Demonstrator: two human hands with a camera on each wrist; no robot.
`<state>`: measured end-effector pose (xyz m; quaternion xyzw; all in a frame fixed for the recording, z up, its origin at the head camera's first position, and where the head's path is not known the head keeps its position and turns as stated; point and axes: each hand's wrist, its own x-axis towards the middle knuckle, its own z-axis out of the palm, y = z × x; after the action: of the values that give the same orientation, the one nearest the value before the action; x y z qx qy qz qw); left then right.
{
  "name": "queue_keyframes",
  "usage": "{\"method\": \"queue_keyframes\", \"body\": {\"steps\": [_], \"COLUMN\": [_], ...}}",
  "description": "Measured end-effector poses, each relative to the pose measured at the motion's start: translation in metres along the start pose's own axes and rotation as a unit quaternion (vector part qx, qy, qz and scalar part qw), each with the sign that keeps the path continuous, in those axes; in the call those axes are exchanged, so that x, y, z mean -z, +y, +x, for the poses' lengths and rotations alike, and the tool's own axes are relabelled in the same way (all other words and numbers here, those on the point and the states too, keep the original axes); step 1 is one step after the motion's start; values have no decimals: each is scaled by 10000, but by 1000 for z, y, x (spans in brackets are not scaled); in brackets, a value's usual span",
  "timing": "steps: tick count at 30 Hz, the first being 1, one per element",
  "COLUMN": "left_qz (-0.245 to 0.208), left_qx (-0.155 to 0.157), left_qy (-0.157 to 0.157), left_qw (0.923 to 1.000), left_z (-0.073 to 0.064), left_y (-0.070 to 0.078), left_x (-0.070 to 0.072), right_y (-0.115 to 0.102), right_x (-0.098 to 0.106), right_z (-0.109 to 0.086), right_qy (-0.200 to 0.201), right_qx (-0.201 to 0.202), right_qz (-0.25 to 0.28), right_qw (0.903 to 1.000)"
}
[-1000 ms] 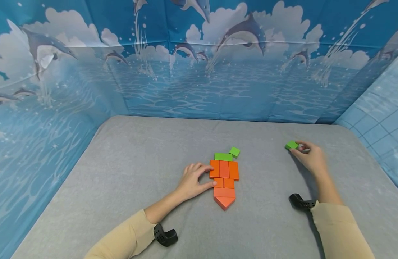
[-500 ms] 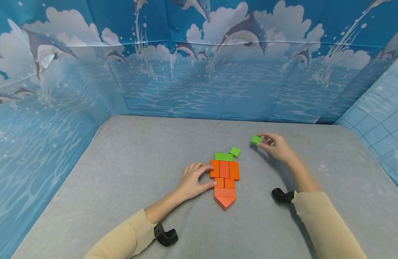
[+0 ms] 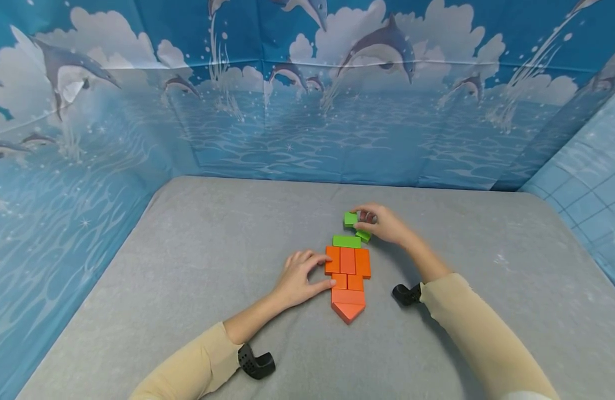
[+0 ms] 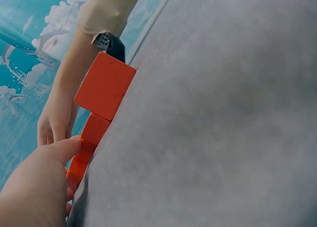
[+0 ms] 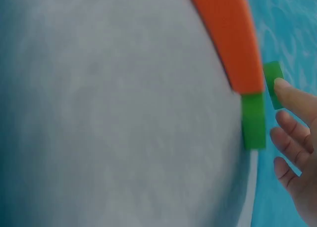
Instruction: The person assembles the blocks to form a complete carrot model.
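My right hand (image 3: pixel 385 224) pinches a small green block (image 3: pixel 350 219) between thumb and fingers, held above the table at the far end of the flat block layout. A second small green block (image 3: pixel 363 236) lies tilted on the table below that hand, partly hidden by it. Beside it lies a long green block (image 3: pixel 346 241), set against three upright orange blocks (image 3: pixel 347 261). Thumb and index finger of my left hand (image 3: pixel 295 281) rest at the layout's left side, touching orange blocks. In the left wrist view the thumb presses against an orange block (image 4: pixel 95 129).
Two smaller orange blocks (image 3: pixel 354 282), an orange bar and an orange triangular block (image 3: pixel 348 312) make up the near end of the layout. A grey cloth (image 3: pixel 212 233) covers the table. Dolphin-printed curtains (image 3: pixel 307 128) stand behind and along the sides.
My right hand has carried its green block leftward from the right side of the table to the layout's far end. My left hand has stayed in place beside the orange blocks.
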<state>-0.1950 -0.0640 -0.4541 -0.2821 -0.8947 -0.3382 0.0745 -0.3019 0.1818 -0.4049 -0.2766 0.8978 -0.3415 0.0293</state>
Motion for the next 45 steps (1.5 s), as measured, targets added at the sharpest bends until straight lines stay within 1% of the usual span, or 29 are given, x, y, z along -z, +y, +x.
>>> {"method": "queue_keyframes", "body": {"steps": [4,10,15,22,28,33,37,45], "left_qz": [-36,-3,19,2,26,6,6,12], "left_qx": [-59,-105,-118,-101,-73,-62,-56,-140], "left_qy": [32,58,75,54,2,-4,7,61], "left_qw": [10000,9999,9999,9999,10000,10000,10000,9999], "left_z": [0,1,1,2,1,1,1,0], "left_y": [0,0,-1,-2,-1,0,0,-1], "left_x": [0,0,0,0,1,2,2,1], "right_y": [-6,-11,-12,-12,-4,-4,-5,-7], "right_x": [-9,-19,-23,-27,-28,-27,-27,-25], "right_z": [10,21,27,31,31,29,29,29], "right_qy": [-221,-332,-490,-649,-763,-728,-721,-901], "right_qx": [143,239,283,325,451,330,187,54], "right_qz": [-172,-327,-231,-156,101,303,309,348], "right_qw": [9995,9986,9981,9972,9960,9963,9967,9953]}}
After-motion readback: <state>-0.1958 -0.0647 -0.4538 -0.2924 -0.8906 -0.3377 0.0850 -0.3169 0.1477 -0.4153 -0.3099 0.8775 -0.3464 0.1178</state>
